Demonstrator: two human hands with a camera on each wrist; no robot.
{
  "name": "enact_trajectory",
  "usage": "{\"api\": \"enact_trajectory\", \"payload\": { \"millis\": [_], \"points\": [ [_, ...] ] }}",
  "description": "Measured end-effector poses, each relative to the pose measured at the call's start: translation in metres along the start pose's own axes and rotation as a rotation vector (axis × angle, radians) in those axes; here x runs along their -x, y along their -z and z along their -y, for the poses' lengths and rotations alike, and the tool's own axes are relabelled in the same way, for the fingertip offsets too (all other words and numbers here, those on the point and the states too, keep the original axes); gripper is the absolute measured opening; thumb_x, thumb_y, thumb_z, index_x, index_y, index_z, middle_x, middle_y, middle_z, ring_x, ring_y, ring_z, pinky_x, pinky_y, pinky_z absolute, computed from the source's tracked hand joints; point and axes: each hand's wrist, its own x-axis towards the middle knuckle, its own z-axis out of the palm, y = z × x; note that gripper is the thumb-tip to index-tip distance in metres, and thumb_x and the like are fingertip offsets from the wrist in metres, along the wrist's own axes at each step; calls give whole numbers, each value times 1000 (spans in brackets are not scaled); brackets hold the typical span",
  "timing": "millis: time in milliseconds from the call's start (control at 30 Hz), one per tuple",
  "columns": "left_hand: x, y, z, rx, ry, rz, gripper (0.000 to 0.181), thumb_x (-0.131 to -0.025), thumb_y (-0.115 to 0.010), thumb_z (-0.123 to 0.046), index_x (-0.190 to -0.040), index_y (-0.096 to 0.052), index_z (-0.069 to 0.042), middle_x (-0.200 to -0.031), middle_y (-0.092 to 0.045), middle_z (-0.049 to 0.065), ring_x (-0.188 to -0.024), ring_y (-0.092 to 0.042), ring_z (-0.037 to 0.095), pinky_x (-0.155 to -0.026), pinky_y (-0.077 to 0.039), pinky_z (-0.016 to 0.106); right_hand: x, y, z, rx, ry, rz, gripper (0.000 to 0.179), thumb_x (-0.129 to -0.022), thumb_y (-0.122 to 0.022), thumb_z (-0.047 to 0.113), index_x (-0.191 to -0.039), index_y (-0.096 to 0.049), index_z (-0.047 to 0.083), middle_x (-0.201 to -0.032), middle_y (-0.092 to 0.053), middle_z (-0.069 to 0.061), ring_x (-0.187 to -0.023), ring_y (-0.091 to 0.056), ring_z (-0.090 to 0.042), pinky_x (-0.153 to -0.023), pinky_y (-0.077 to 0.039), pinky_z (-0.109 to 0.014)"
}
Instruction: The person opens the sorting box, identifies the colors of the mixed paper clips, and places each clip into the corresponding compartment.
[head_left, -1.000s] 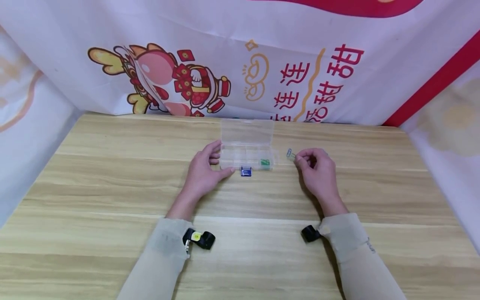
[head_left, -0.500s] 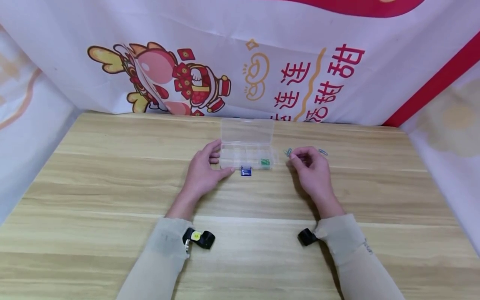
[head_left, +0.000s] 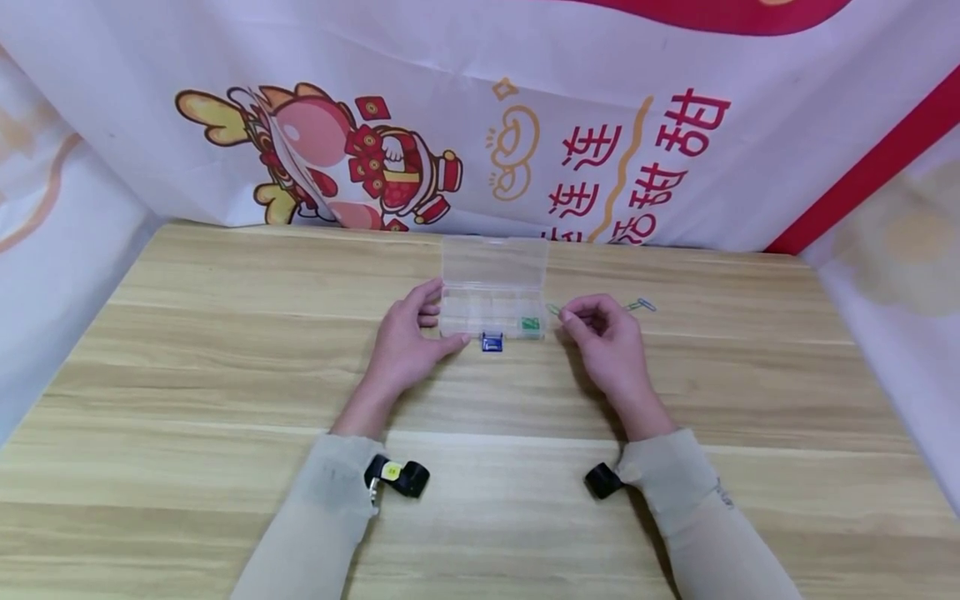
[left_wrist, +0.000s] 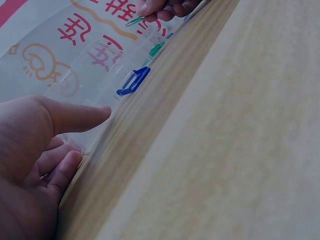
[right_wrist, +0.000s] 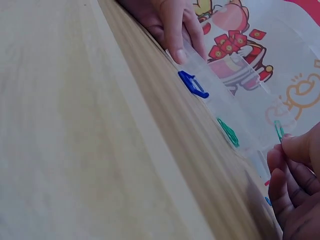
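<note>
A clear plastic compartment box [head_left: 491, 302] lies on the table with its lid [head_left: 493, 262] raised at the back. A blue latch [head_left: 492, 342] hangs at its front, and green paper clips [head_left: 530, 324] lie in its front right compartment. My left hand [head_left: 408, 343] holds the box's left end, thumb along the front edge and the other fingers at the side. Just right of the box, my right hand [head_left: 609, 337] pinches a green paper clip [right_wrist: 279, 129] between thumb and forefinger. Its tip points toward the box.
Behind my right hand lie a blue paper clip [head_left: 647, 305] and a green one [head_left: 633, 306] on the wooden table [head_left: 487, 517]. Below the hand in the right wrist view, small red and blue bits show. A printed white cloth [head_left: 480, 117] hangs behind the table.
My right hand has moved left toward the box, bringing the green paper clip near its right edge. Clips on the table to the right have come into view. My left hand stays put.
</note>
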Motion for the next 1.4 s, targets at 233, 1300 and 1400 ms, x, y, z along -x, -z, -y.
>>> {"api": "enact_trajectory", "payload": {
  "millis": [233,1300,1400],
  "points": [
    [2,1,-1,-2,-1,6,90,-87,-91,-18,-164,-45,-16,-144,-61,14,-128,-60,32,-116,-52,47,1,-7,0,12,-2,20,16,-105,-70,19,-116,-71,7,-110,-71,-7,-99,-64,-17,-85,-54,-21],
    [1,1,-3,-5,-2,2,89,-88,-90,-19,-164,-45,-17,-143,-61,13,-128,-60,32,-115,-52,47,-2,0,-4,65,20,-14,17,-103,-75,23,-114,-75,10,-116,-72,-8,-102,-62,-18,-87,-53,-24],
    [1,1,-3,-4,3,2,90,-88,-91,-19,-164,-44,-17,-143,-61,13,-128,-60,32,-115,-52,47,-5,7,-8,54,31,-55,19,-103,-75,23,-115,-75,8,-117,-74,-8,-101,-62,-16,-85,-52,-20]
  ]
}}
